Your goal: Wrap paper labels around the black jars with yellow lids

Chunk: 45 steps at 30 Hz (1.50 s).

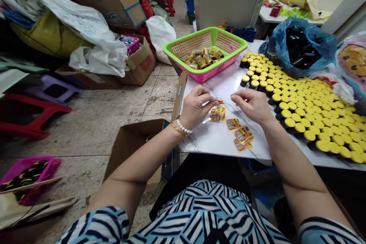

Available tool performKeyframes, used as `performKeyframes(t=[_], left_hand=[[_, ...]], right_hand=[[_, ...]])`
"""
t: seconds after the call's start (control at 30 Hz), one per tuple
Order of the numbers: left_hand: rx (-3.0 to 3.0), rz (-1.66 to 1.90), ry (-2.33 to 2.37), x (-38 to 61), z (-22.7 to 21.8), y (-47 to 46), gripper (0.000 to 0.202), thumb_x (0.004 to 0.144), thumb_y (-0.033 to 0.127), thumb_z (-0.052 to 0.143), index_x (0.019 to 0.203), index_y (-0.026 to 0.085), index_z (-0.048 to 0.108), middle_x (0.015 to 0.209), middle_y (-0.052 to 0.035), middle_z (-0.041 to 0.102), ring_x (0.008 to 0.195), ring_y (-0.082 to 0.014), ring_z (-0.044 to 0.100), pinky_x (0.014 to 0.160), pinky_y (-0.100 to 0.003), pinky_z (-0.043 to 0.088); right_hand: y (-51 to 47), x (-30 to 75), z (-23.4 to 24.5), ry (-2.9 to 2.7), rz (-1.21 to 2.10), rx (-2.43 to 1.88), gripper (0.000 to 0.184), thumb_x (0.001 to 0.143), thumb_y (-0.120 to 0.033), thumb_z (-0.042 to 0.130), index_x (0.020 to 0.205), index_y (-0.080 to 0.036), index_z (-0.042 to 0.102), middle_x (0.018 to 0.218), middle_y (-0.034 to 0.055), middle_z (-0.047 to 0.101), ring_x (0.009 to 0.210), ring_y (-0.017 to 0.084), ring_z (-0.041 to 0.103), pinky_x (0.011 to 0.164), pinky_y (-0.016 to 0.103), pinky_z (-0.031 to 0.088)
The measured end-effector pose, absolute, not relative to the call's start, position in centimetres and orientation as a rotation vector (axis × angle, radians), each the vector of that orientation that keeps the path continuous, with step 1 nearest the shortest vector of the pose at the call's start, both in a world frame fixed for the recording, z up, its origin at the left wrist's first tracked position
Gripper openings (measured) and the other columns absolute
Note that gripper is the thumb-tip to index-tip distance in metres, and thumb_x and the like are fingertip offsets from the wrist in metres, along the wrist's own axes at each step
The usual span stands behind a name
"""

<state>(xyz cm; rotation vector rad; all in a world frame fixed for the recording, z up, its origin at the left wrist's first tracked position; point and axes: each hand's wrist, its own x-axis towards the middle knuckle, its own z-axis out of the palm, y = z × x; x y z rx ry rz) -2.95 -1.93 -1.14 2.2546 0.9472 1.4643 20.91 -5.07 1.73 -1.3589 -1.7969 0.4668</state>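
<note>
My left hand [196,106] pinches the edge of a small yellow printed packet [216,114] that hangs just above the white marble table [217,141]. My right hand [252,103] is closed in a pinch just right of it, near the packet's top edge; what it holds is too small to name. Three more loose packets [241,137] lie flat on the table below my right hand. A bracelet of white beads sits on my left wrist.
A green and pink basket [204,51] with wrapped packets stands at the table's back. Several black bottles with yellow caps [311,114] fill the right side. A blue bag [300,45] of black items lies behind them. Open cardboard boxes [137,148], red stools and bags crowd the floor at left.
</note>
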Motion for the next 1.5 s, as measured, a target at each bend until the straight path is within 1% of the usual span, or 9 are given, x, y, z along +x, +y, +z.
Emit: performKeyframes(t=[0.17,0.3,0.47,0.53,0.8,0.97,1.2,1.4,1.5], left_hand=[[2.207,1.513,0.838,-0.7,0.4,-2.3,0.013,0.088,0.033,0.079,0.089,0.021,0.082,0.089,-0.0053,0.064,0.082,-0.0154,0.060,0.072,-0.029,0.049],[1.696,1.331,0.919,0.1,-0.1,-2.4,0.031,0.086,0.039,0.079,0.108,0.016,0.078,0.090,-0.0060,0.068,0.070,-0.0116,0.060,0.063,-0.024,0.048],[1.375,1.015,0.842,-0.3,-0.6,-2.3,0.042,0.080,0.052,0.082,0.081,0.012,0.070,0.065,-0.0005,0.061,0.054,-0.0088,0.050,0.053,-0.022,0.039],[1.409,1.031,0.881,-0.3,-0.7,-2.4,0.043,0.081,0.054,0.080,0.073,0.013,0.068,0.061,0.0003,0.059,0.053,-0.0084,0.048,0.052,-0.021,0.037],[1.353,1.306,0.961,-0.2,-0.2,-4.4,0.047,0.090,0.060,0.070,0.082,0.014,0.075,0.053,0.0030,0.052,0.048,-0.0081,0.044,0.049,-0.023,0.034],[1.237,1.277,0.905,-0.2,0.2,-4.8,0.049,0.085,0.061,0.076,0.089,0.013,0.076,0.063,0.0012,0.060,0.045,-0.0071,0.048,0.044,-0.022,0.035],[1.127,1.218,0.862,-0.4,0.2,-4.3,0.046,0.079,0.058,0.082,0.083,0.012,0.076,0.052,0.0049,0.049,0.044,-0.0057,0.040,0.043,-0.021,0.028],[1.021,1.118,0.846,-0.7,-0.4,-3.3,0.044,0.068,0.046,0.093,0.092,0.011,0.081,0.052,0.0040,0.053,0.044,-0.0052,0.039,0.043,-0.021,0.025],[0.982,1.084,0.883,-1.0,-0.6,-3.0,0.042,0.067,0.045,0.093,0.089,0.011,0.081,0.050,0.0032,0.054,0.043,-0.0057,0.041,0.042,-0.021,0.024]], right_hand=[[-5.0,19.7,0.8,-1.606,1.082,-1.252,0.048,0.086,-0.064,0.073,0.089,-0.017,0.082,0.079,0.0048,0.077,0.068,0.016,0.063,0.060,0.028,0.048],[-4.6,19.5,0.1,-1.418,1.069,-1.200,0.038,0.086,-0.055,0.077,0.077,-0.018,0.079,0.072,0.0024,0.073,0.061,0.013,0.057,0.059,0.027,0.047],[-4.7,18.7,-0.3,-1.408,1.105,-1.219,0.031,0.084,-0.048,0.080,0.078,-0.018,0.076,0.068,0.0000,0.070,0.059,0.011,0.056,0.057,0.025,0.046],[-4.7,18.3,-0.5,-1.354,1.104,-1.221,0.031,0.082,-0.048,0.082,0.076,-0.018,0.073,0.065,-0.0016,0.067,0.056,0.011,0.056,0.054,0.024,0.046],[-5.1,17.9,-0.5,-1.273,0.982,-1.217,0.045,0.091,-0.056,0.073,0.068,-0.019,0.065,0.056,-0.0013,0.063,0.047,0.011,0.055,0.048,0.025,0.044],[-5.2,17.8,-0.5,-1.312,0.933,-1.186,0.040,0.093,-0.055,0.072,0.075,-0.019,0.072,0.063,-0.0001,0.066,0.056,0.013,0.059,0.054,0.027,0.049],[-5.5,17.7,-0.5,-1.447,0.779,-1.227,0.035,0.096,-0.050,0.070,0.077,-0.021,0.074,0.064,-0.0005,0.067,0.057,0.014,0.060,0.057,0.028,0.049],[-5.5,17.1,-1.1,-1.695,0.438,-1.161,0.012,0.096,-0.031,0.070,0.098,-0.023,0.078,0.089,0.0029,0.073,0.080,0.017,0.066,0.076,0.033,0.054],[-5.5,16.4,-1.5,-1.647,0.471,-1.162,0.022,0.094,-0.026,0.070,0.115,-0.024,0.075,0.094,0.0016,0.074,0.079,0.015,0.067,0.077,0.031,0.056]])
